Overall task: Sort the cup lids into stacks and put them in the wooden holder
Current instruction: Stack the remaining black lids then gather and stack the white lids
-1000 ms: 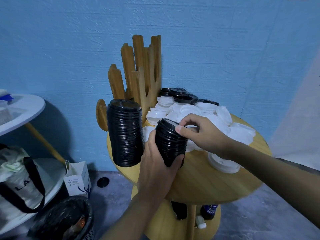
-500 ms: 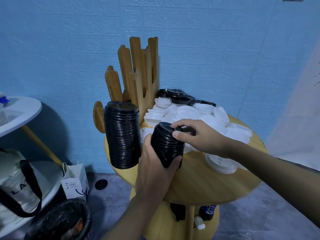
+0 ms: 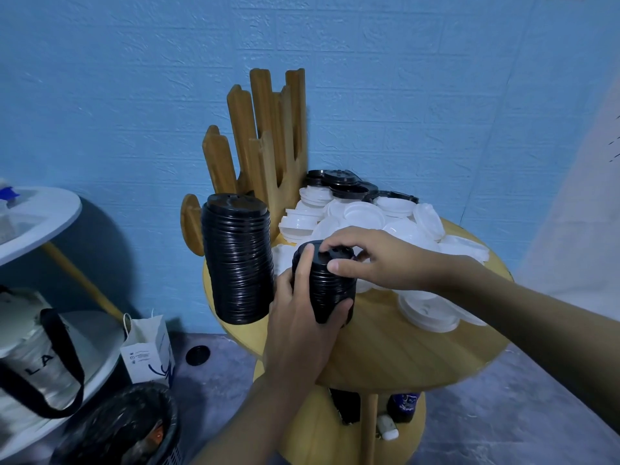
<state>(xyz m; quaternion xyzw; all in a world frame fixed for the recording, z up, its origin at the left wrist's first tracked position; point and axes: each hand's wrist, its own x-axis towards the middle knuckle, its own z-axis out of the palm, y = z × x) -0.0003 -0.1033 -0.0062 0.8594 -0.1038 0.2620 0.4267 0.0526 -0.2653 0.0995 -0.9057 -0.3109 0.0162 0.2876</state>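
Left grip: left hand (image 3: 302, 317) wraps the short stack of black lids (image 3: 330, 292) from the near side. Its fingers curl round the base and its thumb runs up the side to the top rim.
Right grip: right hand (image 3: 379, 260) caps the same stack, with curled fingertips on the top lid and the thumb pressed on the upper side.
Short stack: glossy black plastic discs nested into a ribbed cylinder. It sits above the near left part of the round wooden table (image 3: 402, 350); whether its base touches the top I cannot tell.
Tall stack of black lids (image 3: 238, 263): the same ribbed gloss, roughly twice as high. It stands on the table's left edge, just beside the left hand.
Wooden holder (image 3: 268, 139): flat, honey-coloured slats with rounded tops, upright behind the tall stack. No lids show between its slats.
White lids (image 3: 369, 216): matte, domed and loosely heaped across the table's far half.
Loose black lids (image 3: 342, 186): a few at the back of the heap.
Wall (image 3: 134, 95): blue, with a rough brick-like relief.
Floor: one black lid (image 3: 198, 355) beside a white paper bag (image 3: 147, 354).
Change: half a second ago the left thumb lay lower on the stack's side. The right fingers now reach further over the top lid.
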